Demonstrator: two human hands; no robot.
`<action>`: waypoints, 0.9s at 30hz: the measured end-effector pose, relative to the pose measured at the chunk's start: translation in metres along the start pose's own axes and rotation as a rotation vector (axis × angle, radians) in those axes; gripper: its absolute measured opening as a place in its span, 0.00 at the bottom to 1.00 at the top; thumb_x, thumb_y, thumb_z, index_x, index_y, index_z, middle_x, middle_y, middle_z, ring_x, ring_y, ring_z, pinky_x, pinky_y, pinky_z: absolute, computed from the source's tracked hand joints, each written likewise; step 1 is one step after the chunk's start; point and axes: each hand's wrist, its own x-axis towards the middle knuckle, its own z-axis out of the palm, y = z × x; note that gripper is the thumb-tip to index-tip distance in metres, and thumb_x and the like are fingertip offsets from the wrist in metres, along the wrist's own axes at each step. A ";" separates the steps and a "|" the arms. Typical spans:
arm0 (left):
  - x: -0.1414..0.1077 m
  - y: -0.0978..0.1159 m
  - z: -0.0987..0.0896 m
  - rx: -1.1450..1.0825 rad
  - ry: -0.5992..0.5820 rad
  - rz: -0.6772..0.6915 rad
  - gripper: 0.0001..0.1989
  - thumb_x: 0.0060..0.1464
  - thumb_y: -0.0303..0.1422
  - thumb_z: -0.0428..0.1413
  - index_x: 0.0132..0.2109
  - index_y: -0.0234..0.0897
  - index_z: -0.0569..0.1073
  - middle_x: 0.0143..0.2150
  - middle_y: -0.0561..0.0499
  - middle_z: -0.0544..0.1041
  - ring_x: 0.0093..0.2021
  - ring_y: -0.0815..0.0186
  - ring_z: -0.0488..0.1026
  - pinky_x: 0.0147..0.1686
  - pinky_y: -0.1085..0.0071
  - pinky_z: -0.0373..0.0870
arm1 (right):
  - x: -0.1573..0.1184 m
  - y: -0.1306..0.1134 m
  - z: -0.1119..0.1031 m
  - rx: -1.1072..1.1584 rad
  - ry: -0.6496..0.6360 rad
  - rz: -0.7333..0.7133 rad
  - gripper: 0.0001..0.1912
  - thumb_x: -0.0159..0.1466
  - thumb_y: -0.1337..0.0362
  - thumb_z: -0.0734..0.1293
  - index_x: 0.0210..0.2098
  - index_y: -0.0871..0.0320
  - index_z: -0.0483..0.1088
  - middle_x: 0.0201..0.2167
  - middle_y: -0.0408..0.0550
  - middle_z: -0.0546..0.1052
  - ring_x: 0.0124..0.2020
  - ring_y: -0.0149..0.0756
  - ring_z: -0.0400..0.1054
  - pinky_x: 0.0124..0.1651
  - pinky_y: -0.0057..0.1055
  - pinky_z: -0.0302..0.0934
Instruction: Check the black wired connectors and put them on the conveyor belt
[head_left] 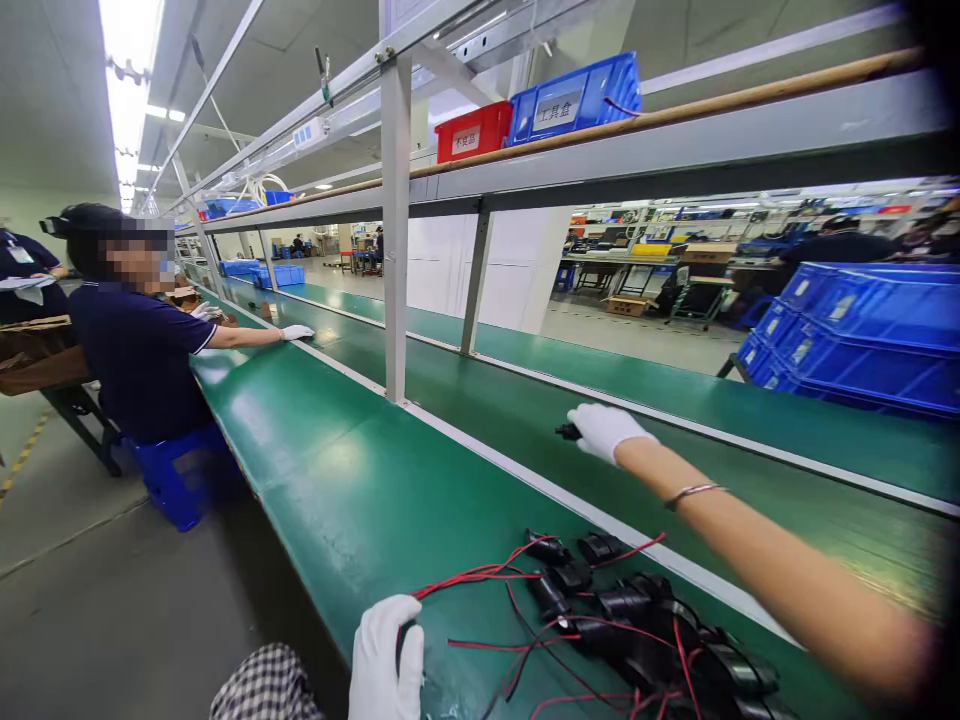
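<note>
Black part [567, 432] pinched at the gloved right hand's [604, 431] fingertips, on the belt [510, 420].

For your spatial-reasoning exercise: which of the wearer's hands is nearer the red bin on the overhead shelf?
Right. The right hand reaches out over the belt below the red bin; the left hand rests at the near edge.

The long green conveyor belt [525, 420] serves as landmark. On its near edge rests the white-gloved right hand [604, 430], touching a small black part [568, 431]. Before it, on the green bench top [337, 480], lies a heap of black components with red and black wires [637, 625]; left of that heap (at the bench's front edge) sits the white-gloved left hand [386, 660]. Farther left along the belt, a co-worker's gloved hand [297, 332] rests. Above it, on the shelf, stand a red plastic bin [474, 131] and a blue plastic bin [574, 98].
</note>
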 end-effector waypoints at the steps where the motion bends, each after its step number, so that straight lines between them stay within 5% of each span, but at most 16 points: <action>1: -0.001 -0.002 0.000 0.010 0.030 0.010 0.23 0.63 0.51 0.46 0.45 0.43 0.78 0.47 0.46 0.79 0.50 0.56 0.74 0.53 0.55 0.71 | 0.004 0.004 0.018 -0.037 -0.077 0.030 0.10 0.69 0.61 0.69 0.44 0.62 0.72 0.43 0.49 0.76 0.41 0.38 0.73 0.45 0.39 0.71; 5: 0.002 -0.005 -0.008 0.045 0.064 0.036 0.23 0.63 0.53 0.46 0.44 0.43 0.78 0.46 0.47 0.80 0.49 0.57 0.75 0.52 0.56 0.72 | 0.004 0.021 0.053 -0.185 -0.276 0.095 0.12 0.69 0.61 0.69 0.49 0.62 0.71 0.47 0.51 0.75 0.45 0.41 0.72 0.49 0.43 0.70; 9: 0.007 0.003 -0.018 0.041 0.080 0.036 0.24 0.63 0.52 0.45 0.46 0.42 0.77 0.48 0.46 0.79 0.50 0.56 0.74 0.53 0.55 0.71 | -0.023 0.029 0.048 -0.252 -0.355 0.081 0.14 0.71 0.58 0.66 0.51 0.61 0.70 0.50 0.52 0.73 0.49 0.43 0.70 0.52 0.46 0.67; 15: 0.011 0.032 -0.022 -0.105 -0.018 -0.031 0.19 0.64 0.47 0.47 0.46 0.41 0.76 0.49 0.46 0.77 0.52 0.57 0.73 0.57 0.53 0.69 | -0.090 0.017 0.050 -0.236 -0.563 0.048 0.14 0.69 0.56 0.69 0.46 0.61 0.72 0.41 0.47 0.76 0.39 0.37 0.73 0.45 0.39 0.71; 19: 0.023 0.063 -0.027 -0.161 -0.160 0.000 0.17 0.65 0.43 0.47 0.47 0.41 0.75 0.50 0.45 0.77 0.53 0.58 0.73 0.58 0.53 0.69 | -0.113 -0.011 0.039 -0.243 -0.368 -0.001 0.12 0.67 0.65 0.70 0.48 0.63 0.71 0.45 0.51 0.75 0.42 0.40 0.72 0.47 0.41 0.70; 24: 0.041 0.116 -0.030 -0.225 -0.225 0.049 0.15 0.64 0.40 0.48 0.51 0.42 0.75 0.53 0.45 0.75 0.55 0.59 0.71 0.60 0.53 0.65 | -0.142 -0.073 0.001 -0.151 -0.057 -0.299 0.28 0.62 0.70 0.69 0.61 0.66 0.63 0.59 0.60 0.65 0.59 0.46 0.62 0.64 0.37 0.58; 27: 0.042 0.142 -0.028 -0.253 -0.259 0.024 0.19 0.59 0.41 0.56 0.54 0.39 0.73 0.55 0.44 0.74 0.57 0.56 0.69 0.60 0.54 0.64 | -0.173 -0.116 -0.005 -0.135 0.081 -0.450 0.31 0.56 0.73 0.69 0.59 0.67 0.64 0.56 0.63 0.68 0.53 0.55 0.66 0.56 0.49 0.67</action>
